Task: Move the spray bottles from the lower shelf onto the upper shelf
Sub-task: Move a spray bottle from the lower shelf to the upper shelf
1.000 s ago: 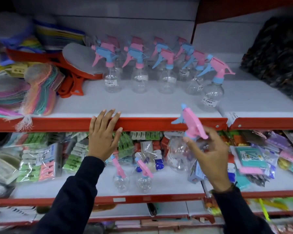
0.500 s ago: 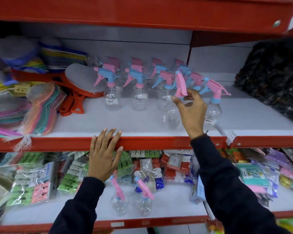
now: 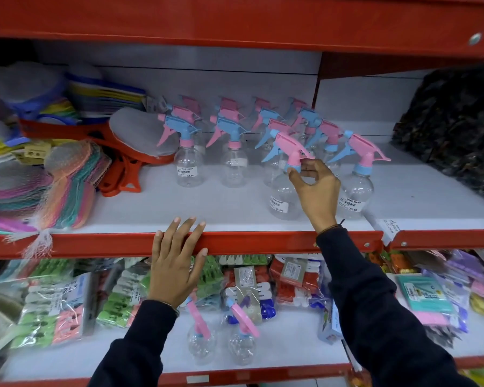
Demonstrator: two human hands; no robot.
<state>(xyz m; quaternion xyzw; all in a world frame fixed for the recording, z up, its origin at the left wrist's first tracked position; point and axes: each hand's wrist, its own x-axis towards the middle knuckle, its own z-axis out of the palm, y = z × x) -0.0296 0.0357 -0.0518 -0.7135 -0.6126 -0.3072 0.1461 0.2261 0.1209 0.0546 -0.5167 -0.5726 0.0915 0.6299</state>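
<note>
Upper shelf (image 3: 235, 210), white deck with red front lip: holds a cluster of clear spray bottles (image 3: 234, 152) with pink and blue trigger heads, ranked from centre toward 1 o'clock. Count uncertain; the rear rows overlap.

Item in hand: one spray bottle (image 3: 282, 201), pink trigger, blue collar, price label facing forward. Stands upright on the upper shelf at 2 o'clock of frame centre, in the front row, just beside a similar labelled bottle (image 3: 356, 191) at its 3 o'clock. Base appears to rest on the deck.

Right hand (image 3: 316, 191): fingertips pinched on the neck of that bottle just below the trigger head, not yet let go.

Left hand (image 3: 176, 263): fingers spread and flat over the red lip of the upper shelf, holding nothing, apparently bracing.

Lower shelf (image 3: 291, 342): two spray bottles remain, one (image 3: 200, 340) and another (image 3: 242, 344), side by side at 6 o'clock, pink triggers, in front of packs of clothes pegs (image 3: 118, 300).

Status, as judged: most of the stock is already up; the current bottle is at the release stage; two transfers outstanding.
</note>
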